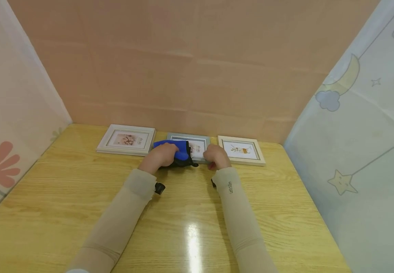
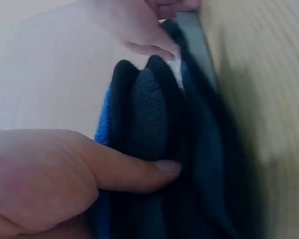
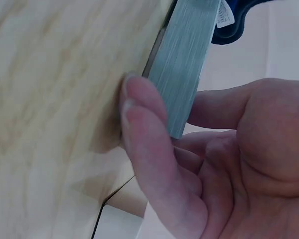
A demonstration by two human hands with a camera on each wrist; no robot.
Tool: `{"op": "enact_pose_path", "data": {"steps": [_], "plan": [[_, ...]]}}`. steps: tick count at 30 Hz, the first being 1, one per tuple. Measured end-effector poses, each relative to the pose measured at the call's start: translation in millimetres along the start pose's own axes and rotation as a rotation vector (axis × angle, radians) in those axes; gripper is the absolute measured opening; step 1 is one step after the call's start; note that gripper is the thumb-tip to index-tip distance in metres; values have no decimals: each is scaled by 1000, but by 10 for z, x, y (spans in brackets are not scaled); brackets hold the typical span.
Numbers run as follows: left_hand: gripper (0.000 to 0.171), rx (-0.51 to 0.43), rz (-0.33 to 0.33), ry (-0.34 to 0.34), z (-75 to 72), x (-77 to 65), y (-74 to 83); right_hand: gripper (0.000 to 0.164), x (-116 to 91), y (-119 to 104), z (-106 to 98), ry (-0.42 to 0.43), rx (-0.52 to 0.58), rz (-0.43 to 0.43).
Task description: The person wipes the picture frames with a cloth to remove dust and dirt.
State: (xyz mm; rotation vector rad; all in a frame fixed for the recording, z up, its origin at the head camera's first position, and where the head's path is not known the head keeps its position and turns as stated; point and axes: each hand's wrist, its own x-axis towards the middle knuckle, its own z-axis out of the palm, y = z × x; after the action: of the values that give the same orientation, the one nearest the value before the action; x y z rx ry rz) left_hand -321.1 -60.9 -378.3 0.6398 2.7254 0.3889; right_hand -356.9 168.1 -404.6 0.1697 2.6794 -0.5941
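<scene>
A blue cloth with black edging and a dark underside (image 1: 182, 149) lies bunched in my left hand (image 1: 163, 154). In the left wrist view the thumb presses on the dark side of the folded cloth (image 2: 152, 119). The cloth covers the left part of a grey-blue picture frame (image 1: 202, 142), the middle one of three. My right hand (image 1: 217, 155) grips that frame at its right end. From the right wrist, the frame's brushed edge (image 3: 182, 64) shows between thumb and fingers, with fingertips (image 3: 139, 114) close to the tabletop.
On the left lies a white picture frame (image 1: 127, 139), on the right a cream one (image 1: 242, 150). All three are along the back of the wooden table (image 1: 183, 212), by a plain orange-brown backdrop (image 1: 197, 76). Printed panels (image 1: 360, 159) stand at both sides.
</scene>
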Motion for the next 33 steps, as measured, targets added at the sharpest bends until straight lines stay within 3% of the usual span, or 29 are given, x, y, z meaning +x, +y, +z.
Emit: {"op": "enact_pose_path", "data": {"steps": [5,12,16,22,28,33], "plan": [[53,2,7,46,91,104,-64,26,-14,-19,9,-24,7,-3],[55,-61,-77,148,255,269,-187,26,-35,-56,9,-46,20,9],[54,-63,-87,194,296,319,-202,21,-36,-65,16,-39,28,15],[52,-43,-81,235,298,334,-202,21,-36,-58,23,-40,42,24],[48,35,-65,295,295,336,-179,22,-1,-33,23,-30,13,33],[43,80,-44,241,230,230,-112,27,10,-25,0,-25,-14,29]]}}
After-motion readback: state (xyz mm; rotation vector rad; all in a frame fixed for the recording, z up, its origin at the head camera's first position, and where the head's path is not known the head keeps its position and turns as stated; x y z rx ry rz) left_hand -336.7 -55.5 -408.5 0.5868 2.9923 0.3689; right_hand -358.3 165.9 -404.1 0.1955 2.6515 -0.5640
